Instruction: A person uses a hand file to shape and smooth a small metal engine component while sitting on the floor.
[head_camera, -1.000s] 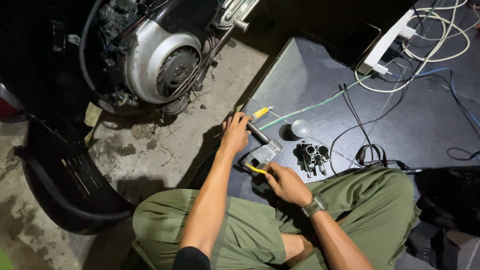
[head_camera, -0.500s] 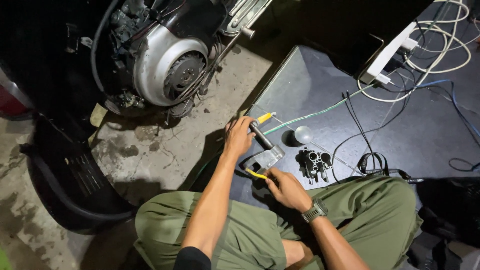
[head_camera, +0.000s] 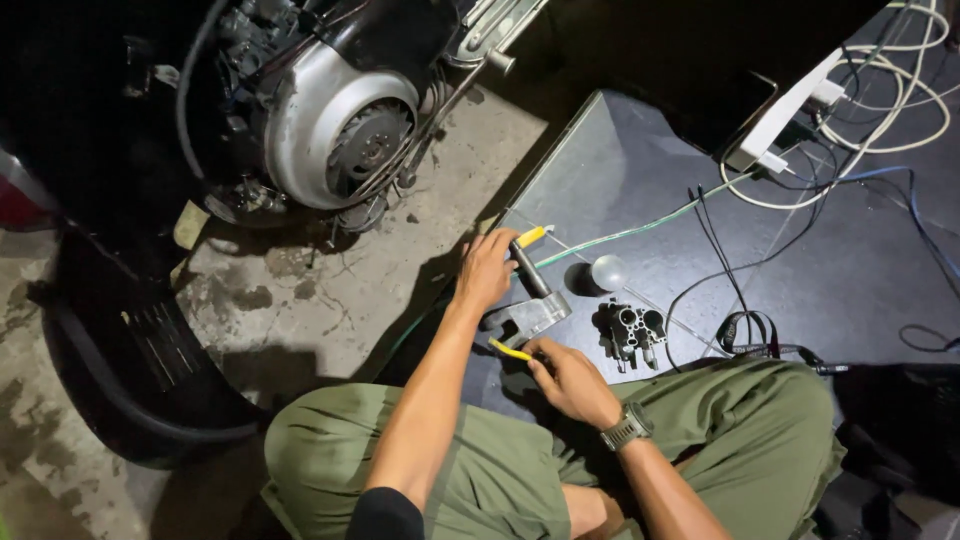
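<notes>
The left hand (head_camera: 487, 270) grips a yellow-tipped dark tool handle (head_camera: 529, 262) running diagonally into a grey metal part (head_camera: 530, 316), while the right hand (head_camera: 570, 380) pinches a thin yellow-handled tool (head_camera: 510, 349) just below.

Metal part (head_camera: 535, 315) lies between both hands, carburetor (head_camera: 633, 330) just right, engine (head_camera: 340, 125) behind.
</notes>
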